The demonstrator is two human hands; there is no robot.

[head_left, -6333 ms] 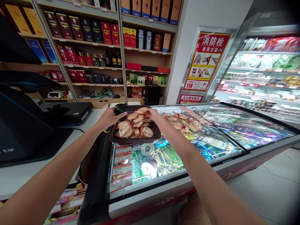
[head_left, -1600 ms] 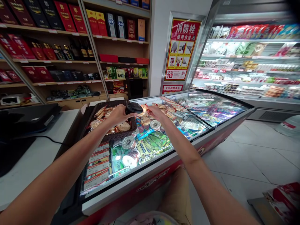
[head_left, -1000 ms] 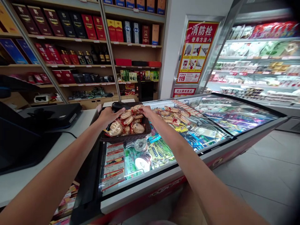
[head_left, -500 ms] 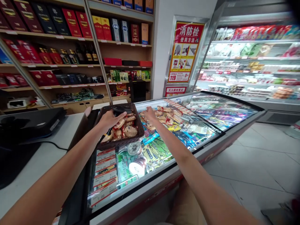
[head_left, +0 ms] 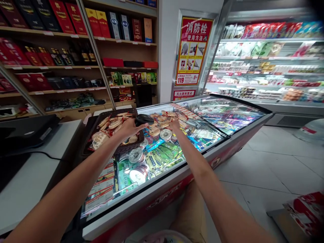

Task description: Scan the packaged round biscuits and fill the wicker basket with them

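My left hand (head_left: 129,128) is closed around a black handheld barcode scanner (head_left: 144,119), its oval head pointing right over the edge of the basket. Beneath that hand, a dark brown woven basket (head_left: 126,148) holds several wrapped round pastries (head_left: 100,139). My right hand (head_left: 174,125) reaches over the glass-topped chest freezer (head_left: 152,182), its fingers bent down among more wrapped round pastries (head_left: 163,118) spread on top. What those fingertips hold, if anything, is hidden. Round tubs (head_left: 136,155) and green packets (head_left: 167,151) show near my forearms, under the glass.
On the left stands a counter (head_left: 58,141) with a dark device (head_left: 37,131) and a cable. Shelves (head_left: 60,65) of boxed bottles line the back wall. A lit refrigerated display (head_left: 253,67) is at right. A red-and-white carton (head_left: 303,216) sits on the floor.
My left hand has moved right with the barcode scanner, away from the basket's middle. My right hand has shifted right over the pastries. The camera view has turned slightly right.
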